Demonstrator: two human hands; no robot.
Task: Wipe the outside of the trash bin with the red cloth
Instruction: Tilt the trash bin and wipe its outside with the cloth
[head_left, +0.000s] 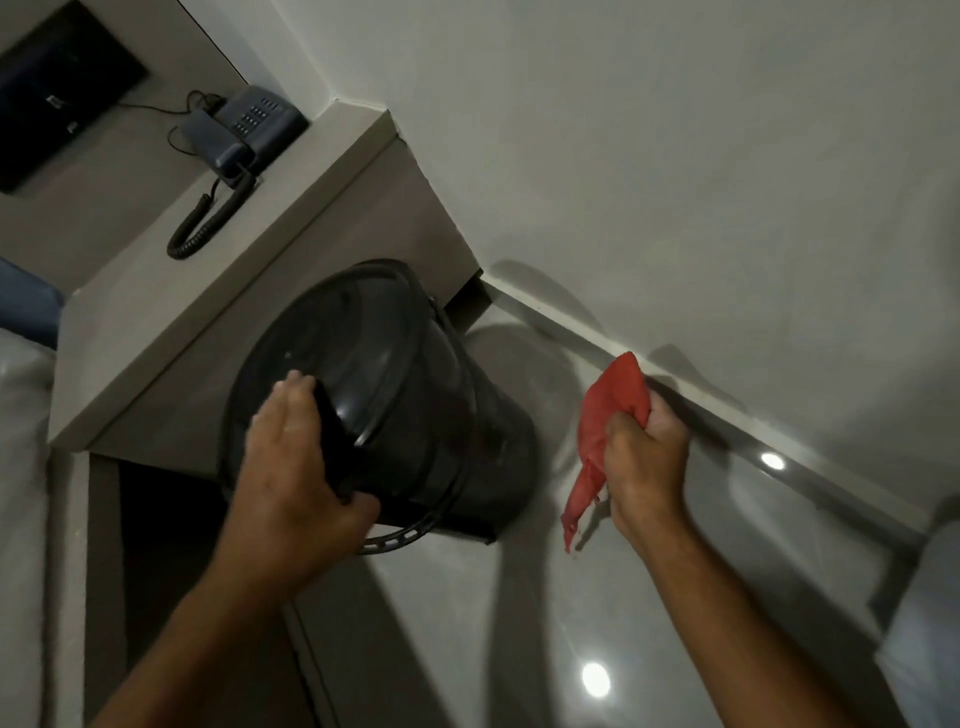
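Note:
A black round trash bin (415, 405) with a lid stands tilted on the glossy floor beside a grey side table. My left hand (291, 467) grips the near edge of its lid and rim, thumb on the side. My right hand (644, 457) is to the right of the bin, apart from it, fist closed around a bunched red cloth (602, 431). One end of the cloth hangs down toward the floor. A thin black handle curves under the bin's near side.
The grey side table (218, 301) holds a corded phone (244, 130) at the far left. A white wall (675, 156) with a baseboard runs along the right. Shiny floor tiles (519, 623) lie in front. Pale fabric edges show at the far left and lower right.

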